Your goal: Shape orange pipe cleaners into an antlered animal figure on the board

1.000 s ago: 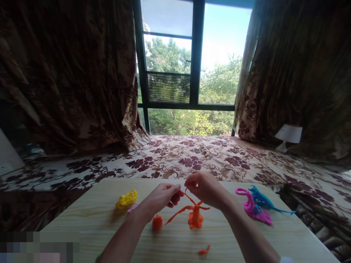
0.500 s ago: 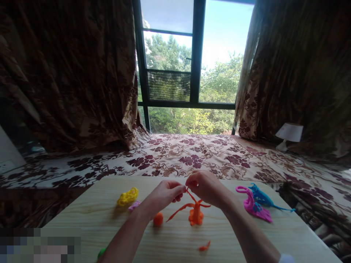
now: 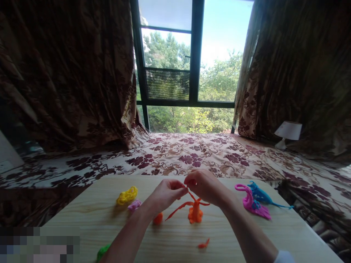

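An orange modelling clay figure (image 3: 195,212) stands upright on the wooden tabletop (image 3: 123,233). It has a flared, lobed base and thin arms spreading from its top. One arm rises to the fingertips of my left hand (image 3: 170,191) and my right hand (image 3: 202,185), which pinch close together around its tip. Another long arm droops to the left, and a shorter one passes under my right hand. An orange clay ball (image 3: 158,218) lies beside my left wrist, partly covered by it. Nearer me is a small orange clay scrap (image 3: 204,243).
Yellow clay (image 3: 127,195) and a pale pink clay lump (image 3: 134,205) lie at the left. Green clay (image 3: 102,252) is partly behind my left forearm. A magenta clay shape (image 3: 256,208) touches blue clay (image 3: 263,195) at the right. A white lamp (image 3: 288,130) stands beyond the table.
My left fingers have closed in slightly toward my right fingers at the strand's tip. The view has shifted a little, and the orange figure stands in the same place.
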